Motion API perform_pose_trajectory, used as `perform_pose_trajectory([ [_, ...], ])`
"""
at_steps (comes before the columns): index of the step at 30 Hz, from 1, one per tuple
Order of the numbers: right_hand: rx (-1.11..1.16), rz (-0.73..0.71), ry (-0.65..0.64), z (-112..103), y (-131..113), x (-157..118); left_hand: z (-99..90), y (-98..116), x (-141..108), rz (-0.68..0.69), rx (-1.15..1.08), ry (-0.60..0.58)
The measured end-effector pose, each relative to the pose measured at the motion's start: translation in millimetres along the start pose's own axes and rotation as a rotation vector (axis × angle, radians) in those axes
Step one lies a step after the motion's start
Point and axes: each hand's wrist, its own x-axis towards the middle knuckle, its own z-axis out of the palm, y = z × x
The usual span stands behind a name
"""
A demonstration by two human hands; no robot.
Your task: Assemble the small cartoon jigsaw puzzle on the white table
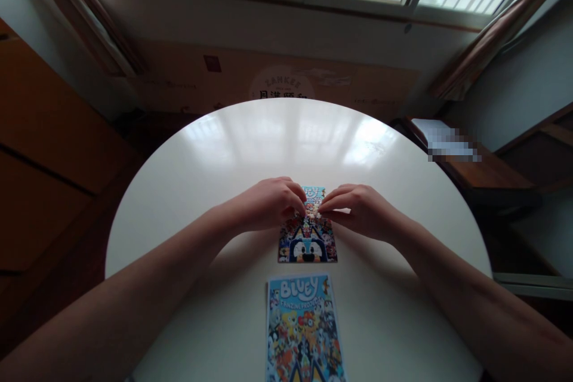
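Under my hands lies a colourful Bluey picture (307, 249), flat on the white round table (179, 203), with a blue dog's face at its near end. My left hand (280, 203) rests over its left side, fingers curled and fingertips pressed together near the middle. From the right, my right hand (356, 208) reaches in, thumb and fingers pinched at the picture's right side. Whatever is between either set of fingertips is too small or hidden to make out. Closer to me lies a larger printed Bluey sheet (304, 325) with a matching design, untouched by either hand.
Beyond the table's curved far edge stands a printed carton panel (179, 77) against the wall below the windows. A wooden seat (487, 170) with a whitish item on it is at the right. A brown wooden cabinet (49, 149) stands at the left.
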Motion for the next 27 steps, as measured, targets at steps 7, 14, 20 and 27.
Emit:
perform_pose_trajectory([
  [7,-0.066,-0.02,-0.018,8,-1,1,0.4,0,0,-0.014,-0.028,0.009],
  [14,-0.115,-0.011,-0.08,5,-7,2,-1.0,0,-1,-0.028,-0.012,-0.015],
  [20,-0.168,0.019,-0.101,-1,-13,2,0.5,0,-1,0.03,0.045,0.0],
  [27,-0.098,0.047,-0.151,-6,-9,0,-0.4,1,-1,0.042,0.085,-0.01],
])
